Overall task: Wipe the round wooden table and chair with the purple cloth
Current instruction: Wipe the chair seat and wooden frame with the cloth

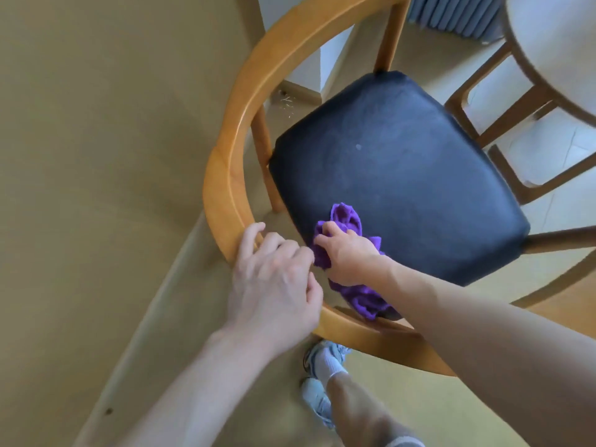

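Observation:
A wooden chair with a curved light-wood backrest rail (225,175) and a dark blue padded seat (396,175) stands below me. My left hand (274,279) grips the rail at its near bend, fingers curled over the top. My right hand (346,256) holds the bunched purple cloth (346,217) and presses it on the near left corner of the seat. Part of the cloth hangs below my wrist over the seat's edge. The round wooden table (554,53) shows at the top right; only its pale top and rim are in view.
A beige wall fills the left side, close behind the chair. The table's wooden legs and crossbars (503,124) stand right of the seat. A grey radiator (451,14) is at the top. My feet in light shoes (322,382) stand on the floor below the chair.

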